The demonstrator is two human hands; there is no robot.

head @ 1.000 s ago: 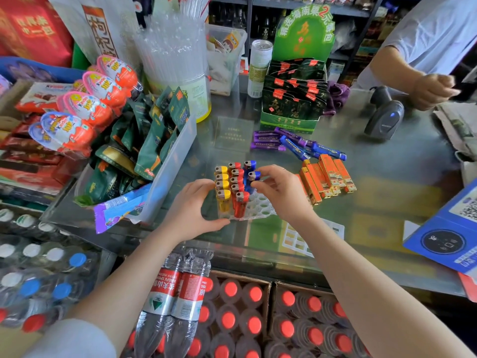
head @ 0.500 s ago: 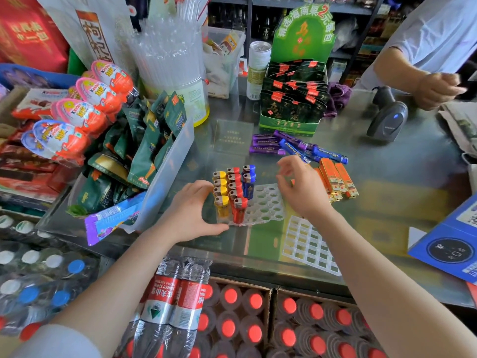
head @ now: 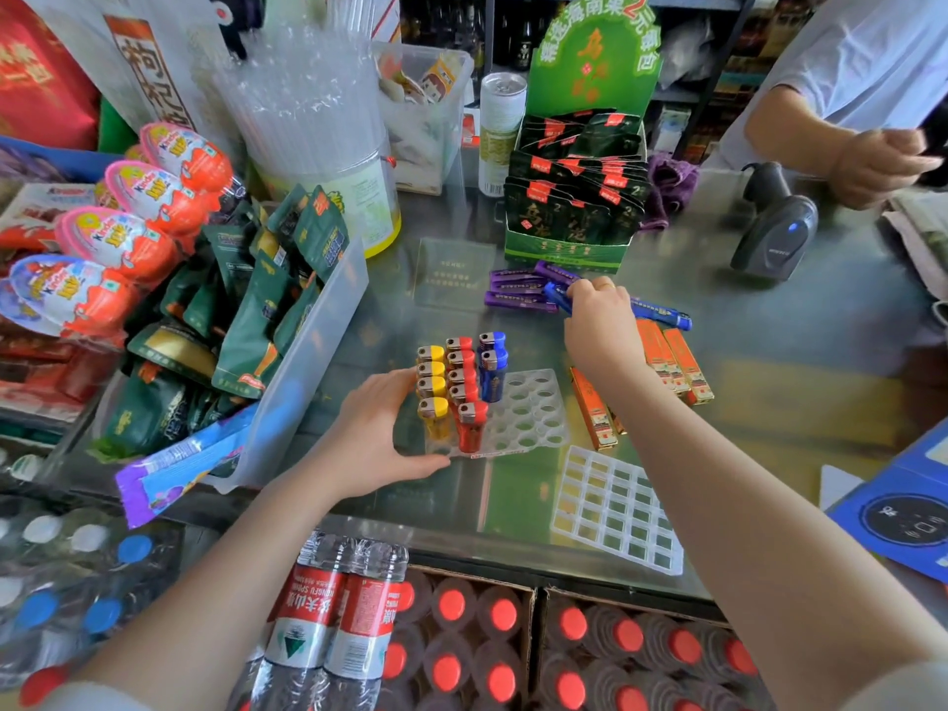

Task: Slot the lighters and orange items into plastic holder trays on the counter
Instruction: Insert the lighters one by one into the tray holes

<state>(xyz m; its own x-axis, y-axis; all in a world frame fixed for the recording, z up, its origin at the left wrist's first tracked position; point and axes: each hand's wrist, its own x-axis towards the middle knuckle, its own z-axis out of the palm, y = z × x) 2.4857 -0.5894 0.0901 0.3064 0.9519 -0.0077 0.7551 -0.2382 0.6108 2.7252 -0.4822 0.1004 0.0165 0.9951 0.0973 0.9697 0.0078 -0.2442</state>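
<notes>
Lighters look light, hard plastic, smooth and a bit slippery; best pinched across the flat sides near the metal cap, then dropped base-first into a hole. Tray itself is thin and flimsy, likely to skid on the glass tabletop unless held down.

Left hand (head: 382,433) does that: fingers spread and relaxed, grip apart, thumb pressing the near-left edge of the round-hole tray (head: 533,407), fingertips touching the yellow lighters (head: 431,382) slotted upright just beside it. Red lighters (head: 464,382) and two blue lighters (head: 492,364) stand in the rows just past those.

Right hand (head: 597,320) is far side of the tray, fingers curled down onto a loose blue lighter (head: 556,295) lying flat among purple lighters (head: 518,292). Grip appears clamped on it, though knuckles hide the fingertips.

Orange items (head: 672,359) lie flat just right of and under that wrist. Square-cell tray (head: 615,510) sits empty, nearer than the right forearm.
</notes>
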